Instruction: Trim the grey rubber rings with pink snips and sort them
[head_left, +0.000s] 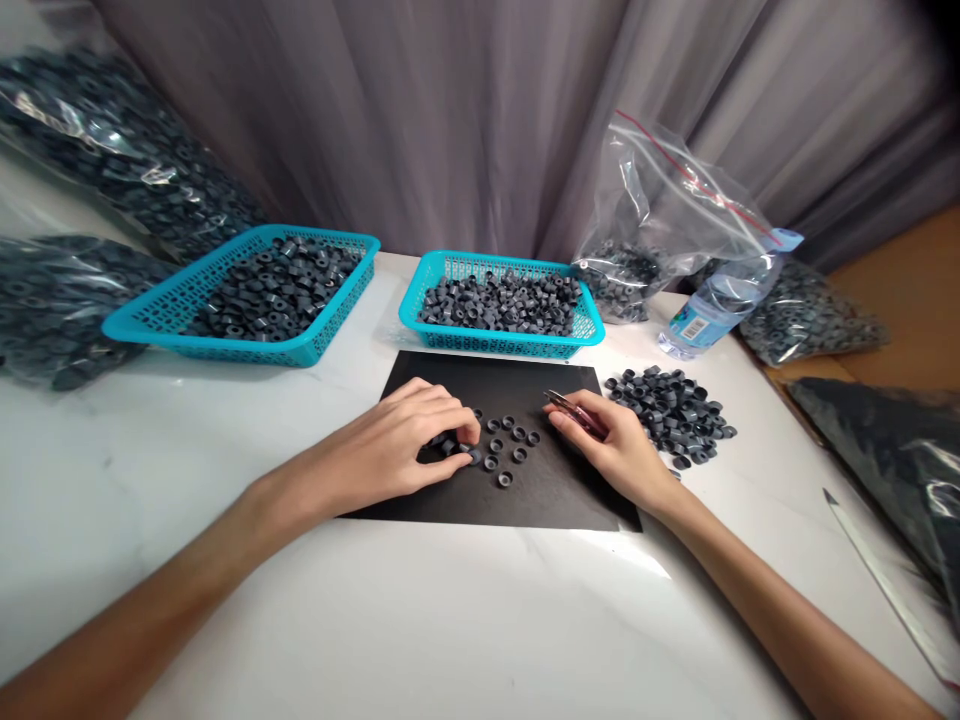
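My left hand (pixel 424 435) rests over the left part of a black mat (pixel 555 500), its thumb and index finger curled together on a small grey plastic cap (pixel 475 456). More dark pieces (pixel 446 445) lie beneath its palm, partly hidden. Several round, hollow caps (pixel 506 480) are spread open side up between the two hands. At the mat's right side, my right hand (pixel 611 435) is closed around a pair of tweezers (pixel 581 412), whose tips point left and away from me, apart from the caps.
A heap of grey caps (pixel 671 415) sits right of the mat. Behind are two blue baskets (pixel 502 340) (pixel 300 350) of grey parts, a water bottle (pixel 720 300) and a zip bag (pixel 630 270). Filled bags (pixel 112 150) stand left; a white strip (pixel 889 585) lies right.
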